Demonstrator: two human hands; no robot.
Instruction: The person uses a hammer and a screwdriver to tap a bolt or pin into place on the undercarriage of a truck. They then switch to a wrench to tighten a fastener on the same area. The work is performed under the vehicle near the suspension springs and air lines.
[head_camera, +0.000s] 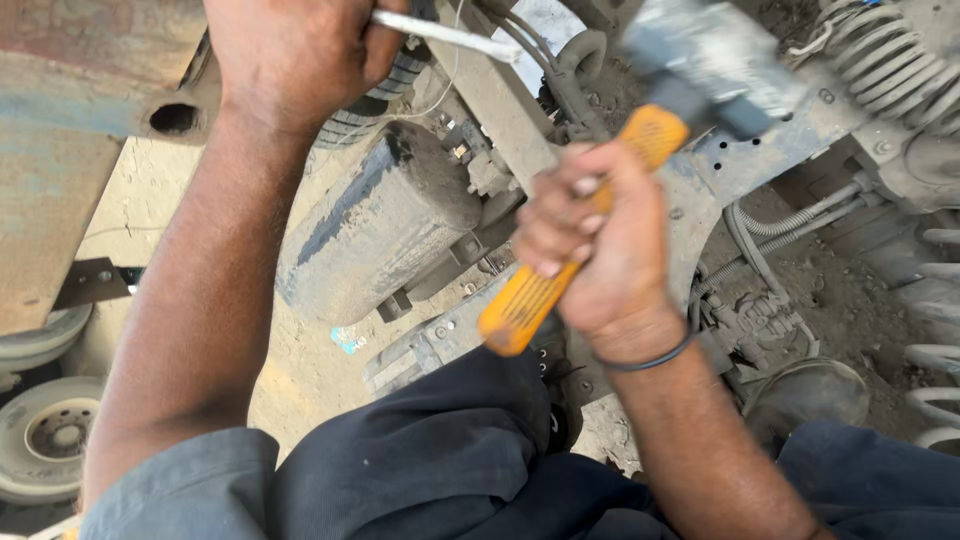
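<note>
Right hand (600, 240) fist-gripped on an orange-handled hammer (590, 220); left hand (290, 50), up and left of it, closed around a metal rod (450, 35).

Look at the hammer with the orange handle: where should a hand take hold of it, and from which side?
Take the hammer by its orange ribbed handle, near the free lower end, coming from below, away from the blurred grey head at the top. The handle is long, straight and ridged. The right hand already wraps its middle; the left hand holds a thin metal rod.
</note>
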